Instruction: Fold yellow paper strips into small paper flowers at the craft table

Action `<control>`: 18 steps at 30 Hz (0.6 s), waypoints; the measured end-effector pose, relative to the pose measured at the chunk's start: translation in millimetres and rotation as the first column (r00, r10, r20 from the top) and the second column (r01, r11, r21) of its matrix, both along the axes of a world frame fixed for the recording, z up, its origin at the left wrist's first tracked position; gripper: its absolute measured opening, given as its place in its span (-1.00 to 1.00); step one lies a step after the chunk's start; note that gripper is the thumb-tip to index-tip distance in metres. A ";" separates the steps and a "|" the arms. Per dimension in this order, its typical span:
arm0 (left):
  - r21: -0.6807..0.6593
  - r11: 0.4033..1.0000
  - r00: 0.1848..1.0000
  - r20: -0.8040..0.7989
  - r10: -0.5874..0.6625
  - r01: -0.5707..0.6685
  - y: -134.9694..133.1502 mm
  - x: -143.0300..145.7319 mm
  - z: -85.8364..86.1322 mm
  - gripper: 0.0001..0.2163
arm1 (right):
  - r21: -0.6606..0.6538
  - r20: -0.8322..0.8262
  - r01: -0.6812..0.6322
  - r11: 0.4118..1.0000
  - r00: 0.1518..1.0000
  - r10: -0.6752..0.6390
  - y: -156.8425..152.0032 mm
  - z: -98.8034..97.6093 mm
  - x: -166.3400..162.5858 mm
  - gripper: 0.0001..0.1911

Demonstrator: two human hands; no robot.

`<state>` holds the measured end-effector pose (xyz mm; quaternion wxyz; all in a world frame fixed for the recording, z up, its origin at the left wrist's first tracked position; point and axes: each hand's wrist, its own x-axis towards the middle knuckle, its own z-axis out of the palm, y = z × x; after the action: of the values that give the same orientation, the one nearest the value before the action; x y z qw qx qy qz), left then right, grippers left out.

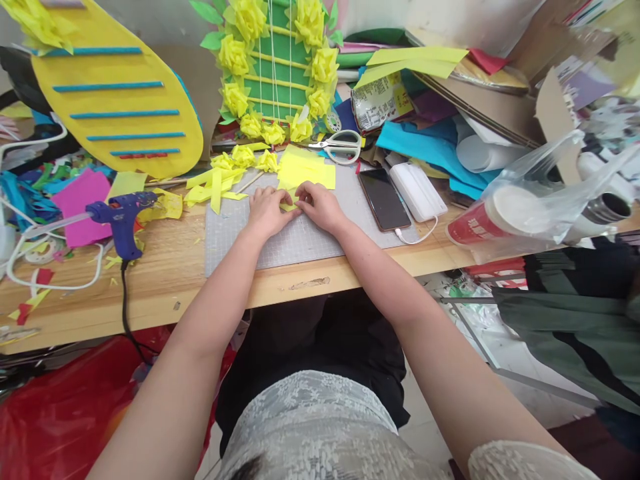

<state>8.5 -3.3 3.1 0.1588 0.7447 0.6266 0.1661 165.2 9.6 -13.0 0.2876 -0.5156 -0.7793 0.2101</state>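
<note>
Over the grey cutting mat (227, 243), my left hand (267, 211) and my right hand (323, 207) meet with fingertips nearly touching. Both are closed in a pinch on a small piece of yellow paper (289, 206), mostly hidden by the fingers. Just behind them lies a stack of yellow paper sheets (313, 175). Several yellow paper flowers (243, 157) and cut yellow strips (216, 190) sit beyond my left hand. White-handled scissors (345, 148) rest behind the stack, to the right.
A blue glue gun (125, 223) stands at left, its cord over the table edge. On the right are a phone (384, 199), a white power bank (418, 191) and a bagged red cup (475, 225). Behind stand a green board with yellow roses (280, 67) and a yellow board (125, 70).
</note>
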 end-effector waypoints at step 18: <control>0.013 1.000 1.000 0.011 0.011 -0.011 6.6 -2.0 -5.5 -0.84 | 0.017 0.140 -0.124 0.992 0.983 0.121 -3.9 -0.6 -3.9 -0.78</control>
<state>6.6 3.3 -2.4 0.1563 0.7412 0.6288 0.1753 161.3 5.7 -13.6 0.2258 -0.4763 -0.8303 0.1808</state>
